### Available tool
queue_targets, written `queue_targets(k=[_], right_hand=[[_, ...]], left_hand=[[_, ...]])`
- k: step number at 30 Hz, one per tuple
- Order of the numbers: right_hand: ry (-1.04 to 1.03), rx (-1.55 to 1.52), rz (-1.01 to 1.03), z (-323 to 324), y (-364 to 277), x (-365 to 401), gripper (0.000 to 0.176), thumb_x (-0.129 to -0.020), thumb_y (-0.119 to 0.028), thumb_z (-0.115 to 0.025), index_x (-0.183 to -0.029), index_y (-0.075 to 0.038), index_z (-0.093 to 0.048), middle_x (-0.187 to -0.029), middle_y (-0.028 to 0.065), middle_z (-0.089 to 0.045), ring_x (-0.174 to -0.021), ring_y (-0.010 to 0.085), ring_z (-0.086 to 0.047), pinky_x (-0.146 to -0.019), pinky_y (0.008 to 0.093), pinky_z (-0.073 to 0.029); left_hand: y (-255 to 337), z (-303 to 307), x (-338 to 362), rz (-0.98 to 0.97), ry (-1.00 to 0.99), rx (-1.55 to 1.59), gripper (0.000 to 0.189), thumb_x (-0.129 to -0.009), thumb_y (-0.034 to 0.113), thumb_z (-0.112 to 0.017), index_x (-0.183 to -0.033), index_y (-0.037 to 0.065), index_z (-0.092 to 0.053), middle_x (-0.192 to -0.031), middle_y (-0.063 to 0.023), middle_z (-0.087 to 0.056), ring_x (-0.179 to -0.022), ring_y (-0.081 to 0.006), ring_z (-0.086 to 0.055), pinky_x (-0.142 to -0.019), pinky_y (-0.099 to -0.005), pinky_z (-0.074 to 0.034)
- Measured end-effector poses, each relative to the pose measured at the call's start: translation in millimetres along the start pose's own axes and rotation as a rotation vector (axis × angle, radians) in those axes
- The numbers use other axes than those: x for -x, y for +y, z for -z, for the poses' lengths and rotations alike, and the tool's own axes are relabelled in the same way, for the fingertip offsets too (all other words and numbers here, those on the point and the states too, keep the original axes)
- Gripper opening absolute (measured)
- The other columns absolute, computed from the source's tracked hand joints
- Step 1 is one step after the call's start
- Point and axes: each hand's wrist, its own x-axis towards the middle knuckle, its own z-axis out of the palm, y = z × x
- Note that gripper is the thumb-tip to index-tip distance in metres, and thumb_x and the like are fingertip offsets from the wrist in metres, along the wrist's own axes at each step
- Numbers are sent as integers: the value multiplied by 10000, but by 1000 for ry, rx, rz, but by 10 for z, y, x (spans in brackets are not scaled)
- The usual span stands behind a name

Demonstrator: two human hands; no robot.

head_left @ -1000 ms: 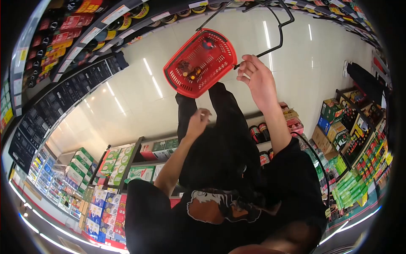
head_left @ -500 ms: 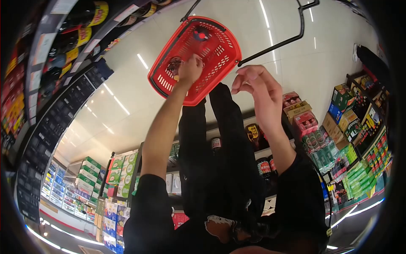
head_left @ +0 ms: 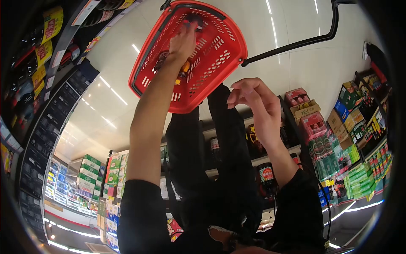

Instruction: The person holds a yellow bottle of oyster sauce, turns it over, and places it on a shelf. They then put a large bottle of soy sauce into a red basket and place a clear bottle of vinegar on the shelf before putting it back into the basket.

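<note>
A red plastic basket (head_left: 220,55) with slotted sides and a black handle stands on the pale floor. My left hand (head_left: 183,41) is inside it, at a dark item (head_left: 194,21) with a red part near the far end. Its fingers are partly blurred, and whether they grip the item cannot be made out. Beneath my left wrist lie dark bottles (head_left: 160,60) and a small item with orange and yellow parts (head_left: 185,67). My right hand (head_left: 256,95) hangs in the air right of the basket, fingers loosely curved and apart, holding nothing.
Shelves with bottles (head_left: 53,25) and yellow labels rise at the left. Dark stacked crates (head_left: 44,122) stand below them. Stacked drink packs (head_left: 313,127) and boxes are on the right. More bottles (head_left: 266,175) sit on shelves by my legs. Part of a person (head_left: 376,59) shows at the far right.
My left hand has moved from the middle of the basket to its far end, uncovering the orange and yellow item. The basket appears larger and higher in view. My right hand has barely moved.
</note>
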Motion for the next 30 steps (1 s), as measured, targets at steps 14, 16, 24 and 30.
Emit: queue_targets(k=[14, 16, 24, 30], right_hand=[[-220, 114, 46, -118, -34, -38, 241, -990, -22, -639, -1230, 0, -637, -1037, 68, -720, -988, 151, -697, -897, 316, -528], [-222, 140, 41, -108, -28, -11, 230, -989, -32, -646, -1216, 6, -645, -1044, 76, -724, -988, 148, -698, -892, 315, -531], [-246, 203, 22, -67, -30, 150, 221, -992, -60, -646, -1207, -11, -656, -1062, 81, -721, -991, 169, -710, -889, 325, -537], [-191, 276, 2, -167, -105, 381, 226, -1011, -116, -636, -1201, 3, -660, -1056, 82, -731, -990, 167, -710, -884, 308, -539]], left_hand=[[-60, -264, -570, 342, -254, 188, 374, -1015, 500, -522, -1319, 309, -627, -1139, -155, -732, -1081, -386, -699, -898, -525, -551], [-73, -149, -422, 334, -253, 134, 357, -1021, 487, -511, -1310, 318, -634, -1250, -169, -704, -1168, -388, -666, -960, -530, -531], [-197, 510, 119, 130, -88, 140, 338, -1031, 447, -516, -1275, 255, -649, -945, -188, -755, -964, -437, -708, -835, -548, -555], [97, 1329, 844, 173, 52, 343, 310, -1006, 408, -604, -1232, 216, -696, -867, -194, -738, -873, -409, -720, -759, -493, -564]])
